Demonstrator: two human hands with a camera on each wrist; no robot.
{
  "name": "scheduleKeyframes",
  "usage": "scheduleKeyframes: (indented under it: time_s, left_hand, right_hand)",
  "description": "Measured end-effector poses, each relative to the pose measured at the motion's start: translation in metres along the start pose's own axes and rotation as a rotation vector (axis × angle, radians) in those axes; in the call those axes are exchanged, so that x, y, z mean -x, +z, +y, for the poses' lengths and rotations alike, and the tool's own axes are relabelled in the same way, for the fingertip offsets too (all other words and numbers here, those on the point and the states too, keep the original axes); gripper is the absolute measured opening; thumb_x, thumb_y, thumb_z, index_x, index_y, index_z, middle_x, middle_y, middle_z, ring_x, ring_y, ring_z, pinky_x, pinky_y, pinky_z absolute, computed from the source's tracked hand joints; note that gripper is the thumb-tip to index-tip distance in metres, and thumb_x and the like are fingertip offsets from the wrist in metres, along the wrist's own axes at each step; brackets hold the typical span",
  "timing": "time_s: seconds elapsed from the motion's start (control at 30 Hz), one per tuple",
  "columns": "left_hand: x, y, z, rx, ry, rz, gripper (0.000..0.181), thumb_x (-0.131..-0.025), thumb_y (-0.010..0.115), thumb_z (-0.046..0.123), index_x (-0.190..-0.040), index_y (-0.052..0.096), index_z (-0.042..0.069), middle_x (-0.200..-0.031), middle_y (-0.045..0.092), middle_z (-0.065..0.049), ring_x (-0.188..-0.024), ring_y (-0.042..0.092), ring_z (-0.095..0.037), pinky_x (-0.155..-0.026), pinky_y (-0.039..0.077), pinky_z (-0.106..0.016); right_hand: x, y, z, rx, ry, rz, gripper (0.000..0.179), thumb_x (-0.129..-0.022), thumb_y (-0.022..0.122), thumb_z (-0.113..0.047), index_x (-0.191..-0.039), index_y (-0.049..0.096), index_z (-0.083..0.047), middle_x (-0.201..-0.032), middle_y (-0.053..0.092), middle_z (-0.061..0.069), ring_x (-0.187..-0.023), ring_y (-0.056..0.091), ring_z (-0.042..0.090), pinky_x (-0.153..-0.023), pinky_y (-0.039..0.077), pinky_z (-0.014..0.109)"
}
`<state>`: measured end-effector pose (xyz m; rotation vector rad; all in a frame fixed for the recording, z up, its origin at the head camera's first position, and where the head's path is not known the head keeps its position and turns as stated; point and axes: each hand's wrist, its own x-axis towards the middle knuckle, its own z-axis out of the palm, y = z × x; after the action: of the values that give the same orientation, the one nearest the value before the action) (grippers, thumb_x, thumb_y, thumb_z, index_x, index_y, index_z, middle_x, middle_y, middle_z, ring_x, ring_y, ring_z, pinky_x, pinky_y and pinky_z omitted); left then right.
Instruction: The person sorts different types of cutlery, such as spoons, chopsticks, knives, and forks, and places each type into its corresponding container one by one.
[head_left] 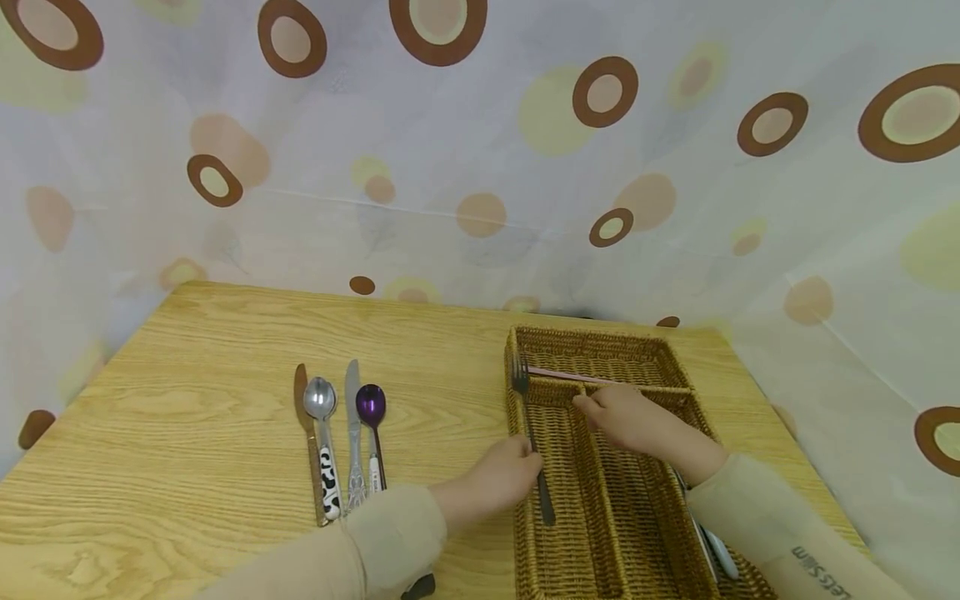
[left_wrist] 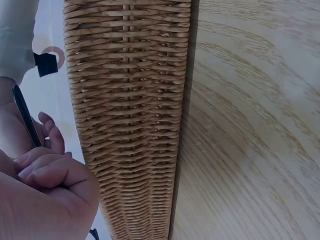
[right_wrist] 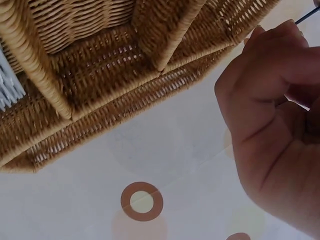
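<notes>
My left hand (head_left: 504, 471) grips a dark fork (head_left: 546, 500) by its handle, tines pointing to the far side. The fork overlaps the left compartment of a wicker cutlery basket (head_left: 517, 533) in the head view. In the left wrist view the curled fingers (left_wrist: 50, 170) hold the dark handle (left_wrist: 26, 115) above the basket's side wall. My right hand (head_left: 626, 421) hovers over the basket near the far end of a lengthwise divider, fingers loosely curled, with nothing visible in them. The right wrist view shows this hand (right_wrist: 275, 95) beside the basket rim.
Left of the basket on the wooden table (head_left: 225, 367) lie a brown knife (head_left: 306, 417), a cow-patterned spoon (head_left: 328, 475), a silver knife (head_left: 354, 433) and a purple spoon (head_left: 371, 406). A pink stick (head_left: 570, 375) lies in the back compartment. Cutlery handles (head_left: 722, 554) show in the right compartment.
</notes>
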<state>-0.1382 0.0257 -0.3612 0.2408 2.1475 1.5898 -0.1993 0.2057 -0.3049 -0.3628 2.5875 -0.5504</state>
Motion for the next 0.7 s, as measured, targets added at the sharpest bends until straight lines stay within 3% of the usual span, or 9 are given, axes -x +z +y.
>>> scheduleKeyframes:
  time_s: [0.07,0.17,0.3,0.5,0.7]
  left_hand:
    - [0.000,0.002,0.000,-0.002,0.004,-0.003,0.020,-0.097,0.036,0.013,-0.079,0.042,0.008,-0.055,0.035,0.002,-0.045,0.026,-0.010,-0.043,0.025,-0.023]
    - [-0.002,0.005,0.001,-0.009,0.024,-0.008,0.020,-0.097,0.036,0.012,-0.078,0.042,0.008,-0.053,0.033,0.003,-0.043,0.025,-0.008,-0.041,0.024,-0.021]
    - [-0.002,0.008,0.002,-0.016,0.029,-0.014,0.024,-0.097,0.036,0.013,-0.074,0.039,0.011,-0.051,0.031,0.004,-0.041,0.023,-0.007,-0.039,0.022,-0.020]
    - [0.002,0.010,0.007,-0.066,0.069,-0.020,0.022,-0.096,0.037,0.012,-0.074,0.040,0.011,-0.052,0.032,0.004,-0.042,0.025,-0.008,-0.040,0.023,-0.021]
    - [0.003,0.012,0.009,-0.111,0.080,-0.045,0.019,-0.096,0.037,0.011,-0.079,0.044,0.009,-0.051,0.033,0.004,-0.042,0.026,-0.008,-0.039,0.023,-0.020]
  right_hand:
    - [-0.001,0.003,-0.002,-0.002,-0.004,-0.001,0.047,-0.102,0.033,-0.029,-0.074,0.061,-0.003,-0.043,0.032,-0.005,-0.039,0.027,0.009,-0.059,0.042,0.028]
    - [-0.003,0.008,-0.004,-0.034,-0.007,-0.014,0.051,-0.100,0.036,-0.038,-0.070,0.060,-0.004,-0.042,0.033,-0.005,-0.039,0.027,0.009,-0.056,0.042,0.028]
    - [-0.004,0.015,-0.009,-0.090,-0.002,-0.039,0.052,-0.098,0.039,-0.044,-0.074,0.062,-0.004,-0.042,0.033,-0.005,-0.039,0.027,0.009,-0.052,0.039,0.028]
    - [-0.004,0.021,-0.018,-0.107,-0.034,-0.065,0.046,-0.099,0.040,-0.038,-0.059,0.043,-0.015,-0.045,0.030,-0.005,-0.041,0.026,0.010,-0.049,0.035,0.027]
    - [-0.004,0.025,-0.022,-0.120,-0.070,-0.054,0.040,-0.099,0.041,-0.025,-0.060,0.043,-0.014,-0.046,0.035,-0.004,-0.042,0.029,0.010,-0.048,0.034,0.027]
